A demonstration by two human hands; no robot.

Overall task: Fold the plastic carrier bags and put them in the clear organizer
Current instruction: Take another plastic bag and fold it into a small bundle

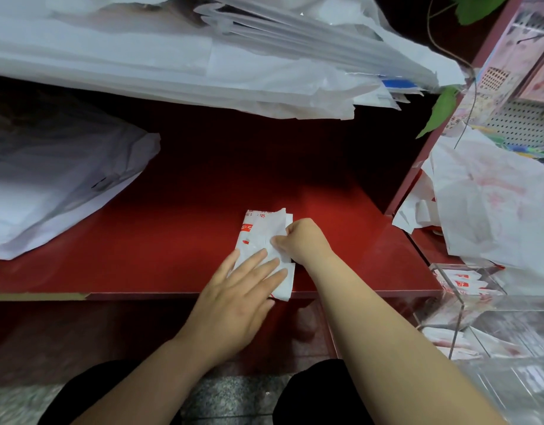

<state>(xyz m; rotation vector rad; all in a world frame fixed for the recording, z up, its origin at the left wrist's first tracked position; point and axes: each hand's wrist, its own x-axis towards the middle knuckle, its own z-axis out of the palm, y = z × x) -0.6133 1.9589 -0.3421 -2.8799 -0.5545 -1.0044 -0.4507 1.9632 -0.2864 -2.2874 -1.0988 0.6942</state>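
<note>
Carrier bag, white with red print, lies partly folded into a narrow strip on the red bench, close to the front edge. Its near end reaches just over that edge. The left hand lies flat on the near half of the carrier bag, fingers straight and slightly spread, pressing the plastic down. The right hand is at the bag's right side, its fingers curled and pinching a fold of the plastic between thumb and fingers. The two hands sit just beside each other, with the bag between and beneath them.

Off the bench's right end stands the clear organizer, lower than the bench top, and it has several folded bags with red print inside. Which compartment each sits in cannot be told through the glare. Behind the organizer, a loose pile of crumpled white bags spills against the red side panel.

On the left of the bench rests a thick stack of flat white bags, well apart from the hands. A larger stack of white bags overhangs from the level above. Green leaves on a thin stem hang down at the upper right. Below the bench edge, dark trousers and a speckled floor show.
</note>
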